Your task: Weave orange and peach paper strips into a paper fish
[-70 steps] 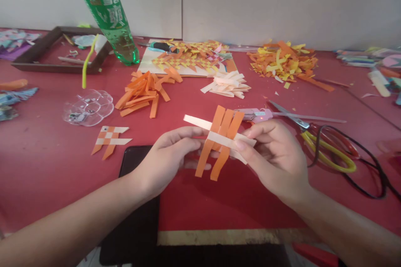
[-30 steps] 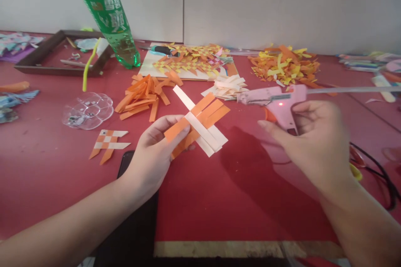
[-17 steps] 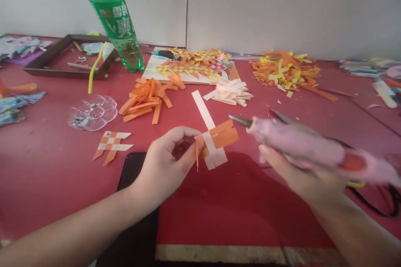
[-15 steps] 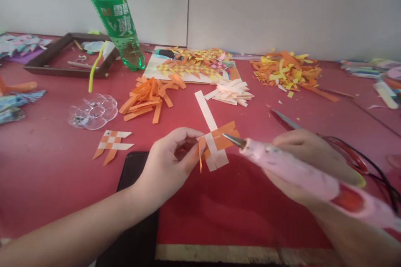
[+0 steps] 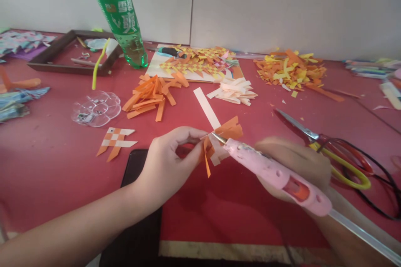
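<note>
My left hand (image 5: pixel 177 154) pinches a piece of woven paper strips (image 5: pixel 230 128), orange and cream, between thumb and fingers. One long cream strip (image 5: pixel 206 106) sticks out of it away from me. My right hand (image 5: pixel 291 162) is closed around a pink hot glue gun (image 5: pixel 269 171) with a clear glue stick coming out of its rear. The gun's metal nozzle meets the paper piece close to my left fingertips; whether glue is coming out I cannot tell. To the left on the table lies a woven orange-and-cream paper fish (image 5: pixel 116 139).
Scissors (image 5: pixel 313 135) and a black cable lie beside my right hand. Behind the work are orange strips (image 5: pixel 152 98), cream strips (image 5: pixel 234 90) and scraps (image 5: pixel 291 71). A green bottle (image 5: pixel 120 21), a frame (image 5: pixel 40 66), a clear flower-shaped tray (image 5: pixel 96 108) and a black flat object (image 5: pixel 133 217) stand leftward.
My right hand has brought the glue gun leftward, so its nozzle now meets the paper near my left fingers. The woven piece has tilted slightly. The scissors' handles show more.
</note>
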`<state>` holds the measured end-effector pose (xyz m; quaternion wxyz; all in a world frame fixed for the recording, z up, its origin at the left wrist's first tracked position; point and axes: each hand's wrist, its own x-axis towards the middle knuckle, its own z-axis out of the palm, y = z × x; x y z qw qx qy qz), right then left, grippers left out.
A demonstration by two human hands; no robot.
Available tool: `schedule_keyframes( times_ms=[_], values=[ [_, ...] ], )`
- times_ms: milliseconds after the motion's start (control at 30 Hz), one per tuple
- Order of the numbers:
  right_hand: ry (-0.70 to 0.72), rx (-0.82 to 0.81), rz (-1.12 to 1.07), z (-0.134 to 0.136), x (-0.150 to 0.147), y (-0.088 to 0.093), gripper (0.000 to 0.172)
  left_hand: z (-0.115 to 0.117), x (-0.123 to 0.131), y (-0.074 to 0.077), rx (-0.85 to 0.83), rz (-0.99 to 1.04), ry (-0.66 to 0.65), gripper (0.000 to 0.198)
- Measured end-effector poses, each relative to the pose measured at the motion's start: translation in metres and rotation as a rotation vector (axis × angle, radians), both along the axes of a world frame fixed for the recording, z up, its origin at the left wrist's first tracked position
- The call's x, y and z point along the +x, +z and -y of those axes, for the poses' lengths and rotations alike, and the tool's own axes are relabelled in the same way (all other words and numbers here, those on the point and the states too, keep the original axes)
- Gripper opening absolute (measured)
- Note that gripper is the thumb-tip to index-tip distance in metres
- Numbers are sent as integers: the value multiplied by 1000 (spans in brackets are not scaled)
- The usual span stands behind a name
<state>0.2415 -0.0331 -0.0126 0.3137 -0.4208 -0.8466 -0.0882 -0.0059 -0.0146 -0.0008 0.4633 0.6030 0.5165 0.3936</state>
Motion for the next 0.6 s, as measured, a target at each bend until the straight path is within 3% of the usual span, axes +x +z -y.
schedule_keyframes(
  times_ms=[167,367,600],
  values=[
    [79,17,31,-2,-4,13,17,0,-2,0,60,-19,6,11],
    [43,7,57,-1,-4,11,19,1,0,1,111,4,-55,15],
    [50,-43,23,0,-6,14,19,1,-2,0,135,-35,-42,11]
  ],
)
